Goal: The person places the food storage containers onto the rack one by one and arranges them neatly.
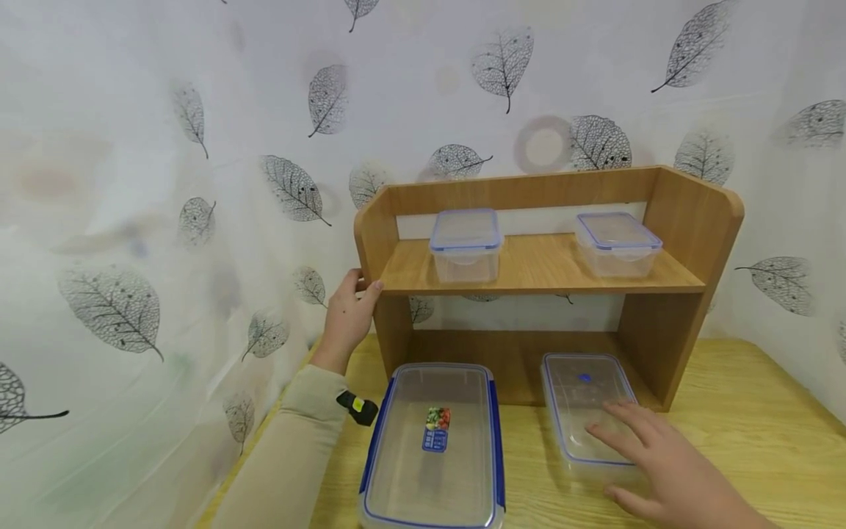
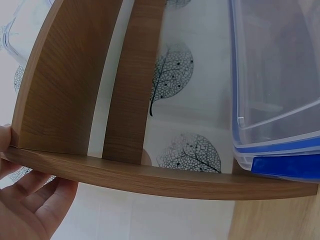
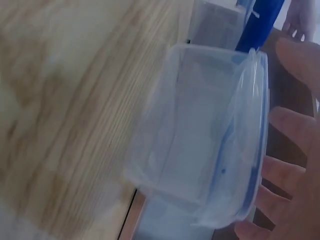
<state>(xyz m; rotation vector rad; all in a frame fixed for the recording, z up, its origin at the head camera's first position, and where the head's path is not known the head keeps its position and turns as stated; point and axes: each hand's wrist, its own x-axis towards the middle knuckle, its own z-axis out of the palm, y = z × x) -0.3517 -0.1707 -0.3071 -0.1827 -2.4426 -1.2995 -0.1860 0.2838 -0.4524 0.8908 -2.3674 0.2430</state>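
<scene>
My left hand (image 1: 349,312) grips the left side panel of a two-tier wooden shelf (image 1: 522,197). In the left wrist view, its fingers bend behind the panel's edge (image 2: 150,179), at the height of the upper board. Over the near end of a clear lidded food container (image 1: 578,415) hovers my right hand (image 1: 661,466), fingers spread and relaxed. The right wrist view shows those fingers along the lid side of the clear container (image 3: 200,130). A larger food container (image 1: 436,485) with dark blue side clips and a printed label lies between my arms, before the shelf.
Two small clear containers with blue-rimmed lids stand on the upper board, one to the left (image 1: 466,246) and one to the right (image 1: 617,246). The shelf stands on a wood-grain table (image 1: 747,411). Leaf-patterned sheeting (image 1: 198,308) hangs behind and to the left.
</scene>
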